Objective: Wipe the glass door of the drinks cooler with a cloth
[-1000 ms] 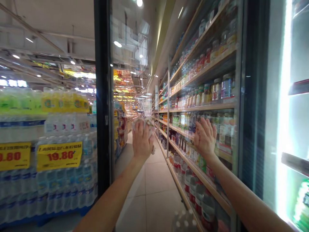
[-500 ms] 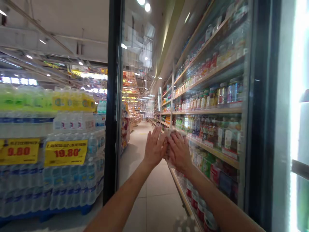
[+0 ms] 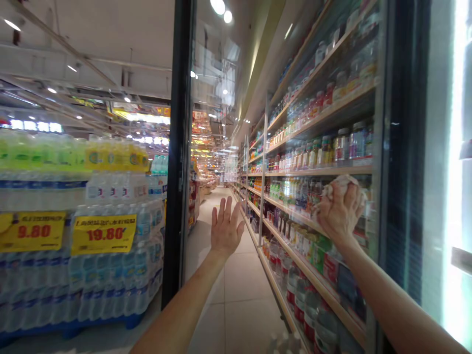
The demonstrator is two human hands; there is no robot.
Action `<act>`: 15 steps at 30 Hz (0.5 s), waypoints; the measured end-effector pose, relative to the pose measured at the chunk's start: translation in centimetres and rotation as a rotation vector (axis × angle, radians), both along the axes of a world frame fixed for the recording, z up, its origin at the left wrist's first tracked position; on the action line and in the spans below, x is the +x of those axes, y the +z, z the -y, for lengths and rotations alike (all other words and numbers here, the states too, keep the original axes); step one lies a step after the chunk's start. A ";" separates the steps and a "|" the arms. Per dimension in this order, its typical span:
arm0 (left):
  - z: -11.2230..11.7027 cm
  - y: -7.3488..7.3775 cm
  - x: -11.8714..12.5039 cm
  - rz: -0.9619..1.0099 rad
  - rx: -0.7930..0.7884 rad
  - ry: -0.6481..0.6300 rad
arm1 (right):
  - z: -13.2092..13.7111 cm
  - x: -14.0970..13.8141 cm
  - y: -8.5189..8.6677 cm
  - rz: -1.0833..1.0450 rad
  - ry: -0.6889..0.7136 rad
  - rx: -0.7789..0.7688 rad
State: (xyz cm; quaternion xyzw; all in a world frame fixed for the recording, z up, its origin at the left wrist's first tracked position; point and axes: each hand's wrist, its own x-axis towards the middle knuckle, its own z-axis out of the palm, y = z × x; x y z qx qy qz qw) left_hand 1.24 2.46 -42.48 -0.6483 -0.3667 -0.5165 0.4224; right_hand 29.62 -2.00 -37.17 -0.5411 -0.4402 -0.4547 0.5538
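An open glass fridge door stands in front of me, and the aisle shows through it. My left hand is raised near the middle of the glass with fingers spread flat and nothing in it. My right hand is closed on a crumpled white cloth and presses it to the right part of the glass.
The door's black frame runs top to bottom at centre left. Stacks of bottled water with yellow price signs stand at the left. Shelves of drinks line the aisle at the right. A lit cooler interior glows at far right.
The cloth passed from my left hand to my right. My right hand then carried it rightward and up across the glass, while my left hand opened and stayed near the middle.
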 end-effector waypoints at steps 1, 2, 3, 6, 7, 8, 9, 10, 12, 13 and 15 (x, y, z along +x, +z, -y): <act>0.0 0.0 0.0 0.002 0.001 -0.001 | 0.0 0.3 0.2 -0.064 0.004 0.031; -0.1 0.0 0.0 0.002 0.002 -0.005 | 0.0 -0.1 0.1 -0.077 0.013 0.047; -0.2 -0.1 -0.1 0.003 0.004 -0.010 | -0.1 -1.1 -0.2 -0.039 0.025 0.046; -0.4 -0.1 -0.2 0.002 0.011 -0.021 | -0.8 -5.9 -1.6 0.316 0.085 -0.075; -0.5 0.0 -0.3 -0.003 0.016 -0.021 | -1.0 -7.3 -1.9 0.477 0.117 -0.136; -0.6 0.0 -0.4 -0.005 0.023 -0.019 | -1.1 -8.1 -2.1 0.591 0.135 -0.186; -0.6 0.0 -0.4 -0.009 0.030 -0.018 | -1.1 -8.3 -2.1 0.648 0.138 -0.217; -0.7 0.1 -0.4 -0.014 0.039 -0.021 | -0.9 -7.7 -1.9 0.638 0.123 -0.227; -0.7 0.1 -0.5 -0.020 0.051 -0.030 | -0.3 -4.6 -1.2 0.443 0.050 -0.189; -0.6 0.1 -0.4 -0.019 0.050 -0.033 | 0.1 -2.4 -0.8 0.300 0.006 -0.150; -0.5 0.0 -0.3 -0.015 0.041 -0.038 | 0.7 1.8 -0.1 0.059 -0.042 -0.061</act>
